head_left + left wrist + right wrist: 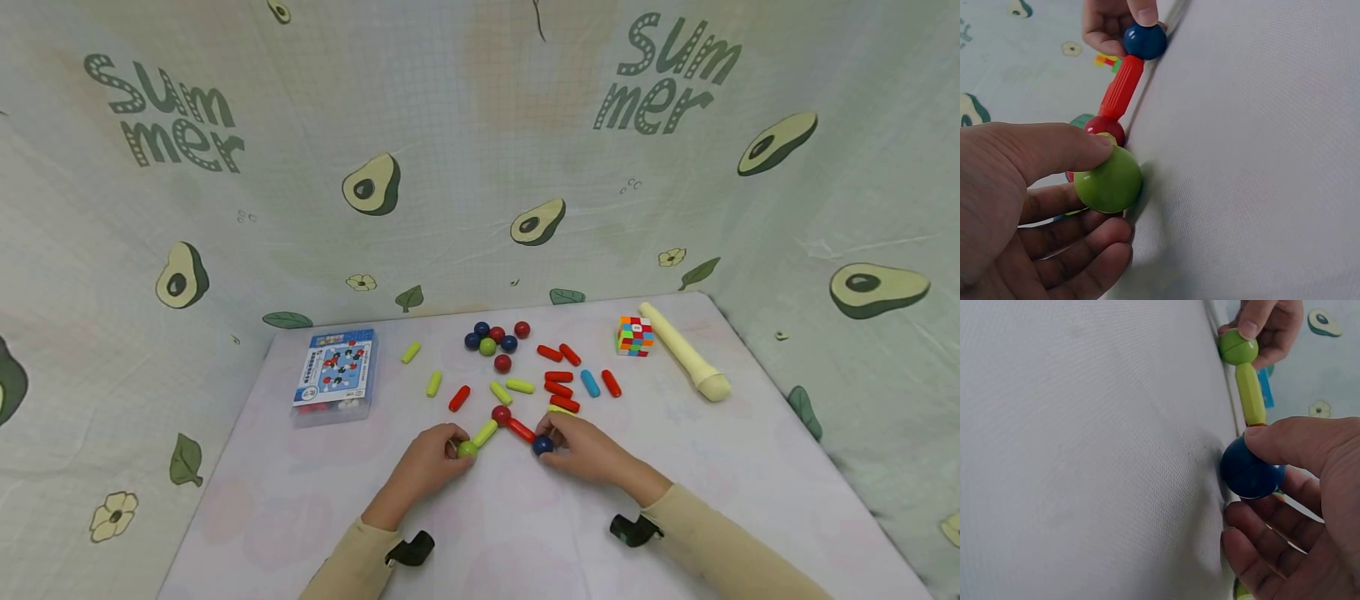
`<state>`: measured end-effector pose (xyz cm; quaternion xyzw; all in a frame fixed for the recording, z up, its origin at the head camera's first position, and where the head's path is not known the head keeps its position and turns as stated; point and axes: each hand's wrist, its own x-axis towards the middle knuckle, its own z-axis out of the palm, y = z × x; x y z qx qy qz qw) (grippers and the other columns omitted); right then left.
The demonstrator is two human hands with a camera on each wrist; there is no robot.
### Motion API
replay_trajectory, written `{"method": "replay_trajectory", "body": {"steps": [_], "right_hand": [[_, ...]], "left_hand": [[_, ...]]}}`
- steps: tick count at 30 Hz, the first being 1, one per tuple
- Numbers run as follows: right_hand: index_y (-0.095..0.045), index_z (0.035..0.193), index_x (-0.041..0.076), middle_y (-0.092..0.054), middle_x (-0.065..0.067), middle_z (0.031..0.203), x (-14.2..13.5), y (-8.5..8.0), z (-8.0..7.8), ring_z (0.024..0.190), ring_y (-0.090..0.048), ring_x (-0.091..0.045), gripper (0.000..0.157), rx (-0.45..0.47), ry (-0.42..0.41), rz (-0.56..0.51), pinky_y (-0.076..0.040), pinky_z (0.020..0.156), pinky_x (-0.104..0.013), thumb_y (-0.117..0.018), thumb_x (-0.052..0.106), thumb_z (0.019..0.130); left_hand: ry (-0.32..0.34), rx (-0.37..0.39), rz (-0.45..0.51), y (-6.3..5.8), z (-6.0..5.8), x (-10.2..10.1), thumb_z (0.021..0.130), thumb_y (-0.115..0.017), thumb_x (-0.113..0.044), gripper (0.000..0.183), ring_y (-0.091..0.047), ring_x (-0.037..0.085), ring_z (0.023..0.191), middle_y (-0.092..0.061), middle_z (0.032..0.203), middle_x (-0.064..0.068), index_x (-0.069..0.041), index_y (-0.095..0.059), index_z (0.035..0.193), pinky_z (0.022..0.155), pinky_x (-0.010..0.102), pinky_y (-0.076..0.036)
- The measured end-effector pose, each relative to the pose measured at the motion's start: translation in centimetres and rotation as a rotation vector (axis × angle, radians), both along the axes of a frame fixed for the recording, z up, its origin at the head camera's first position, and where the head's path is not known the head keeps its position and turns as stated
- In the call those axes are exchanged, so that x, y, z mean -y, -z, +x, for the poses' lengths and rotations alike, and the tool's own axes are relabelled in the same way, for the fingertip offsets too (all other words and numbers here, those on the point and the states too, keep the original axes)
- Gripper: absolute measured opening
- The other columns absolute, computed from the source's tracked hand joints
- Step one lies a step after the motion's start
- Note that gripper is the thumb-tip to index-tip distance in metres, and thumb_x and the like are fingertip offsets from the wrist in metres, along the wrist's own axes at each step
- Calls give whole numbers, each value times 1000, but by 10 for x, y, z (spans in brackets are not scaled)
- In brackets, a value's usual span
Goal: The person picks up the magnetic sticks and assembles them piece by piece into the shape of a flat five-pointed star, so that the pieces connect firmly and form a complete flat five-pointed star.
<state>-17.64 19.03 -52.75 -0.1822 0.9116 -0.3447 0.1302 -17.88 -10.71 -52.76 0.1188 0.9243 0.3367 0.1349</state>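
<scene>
A V of balls and rods lies in front of me in the head view. At its peak is a red ball (501,413), joined by a yellow-green rod (485,432) to a green ball (467,450) and by a red rod (521,430) to a dark blue ball (542,446). My left hand (433,457) pinches the green ball (1110,180) between thumb and fingers. With thumb and fingers, my right hand (588,450) holds the blue ball (1252,467). Another yellow-green rod (560,409) shows partly behind the right hand.
Beyond the hands lie several loose balls (487,347), red rods (558,389), yellow-green rods (434,383) and one blue rod (590,383). A clear-bottomed box (333,377) stands at left. A puzzle cube (635,336) and a pale yellow club-shaped stick (686,352) are at back right.
</scene>
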Motion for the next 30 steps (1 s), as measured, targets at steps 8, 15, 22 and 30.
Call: {"method": "replay_trajectory", "body": {"steps": [8, 15, 22, 30], "right_hand": [[-62, 113, 21, -60, 11, 99, 0, 3, -1, 91, -55, -9, 30, -1, 8, -14, -53, 79, -29, -79, 26, 90], [-61, 113, 21, -60, 11, 98, 0, 4, 0, 91, -56, -9, 31, 3, 16, -23, -52, 79, -28, -80, 29, 90], [-63, 114, 22, -61, 12, 98, 1, 2, -2, 90, -58, -10, 29, 17, 33, -29, -53, 78, -27, -77, 34, 92], [-66, 118, 19, -64, 10, 98, 12, -2, -16, 88, -59, -10, 23, -27, 157, -97, -54, 78, -26, -72, 22, 96]], "left_hand": [[2, -5, 7, -1, -1, 1, 87, -82, -27, 29, -54, 13, 76, -59, 83, -7, -15, -70, 111, 65, 28, -48], [4, 12, 0, -2, 0, 1, 87, -82, -27, 29, -55, 14, 78, -59, 84, -7, -15, -70, 110, 67, 29, -48], [1, 17, 4, -3, -2, 0, 89, -80, -31, 35, -55, 14, 82, -60, 91, -7, -15, -69, 117, 70, 30, -49], [-43, -13, 31, 2, -15, -16, 91, -78, -34, 46, -57, 13, 88, -64, 105, -6, -14, -65, 130, 75, 29, -52]]}}
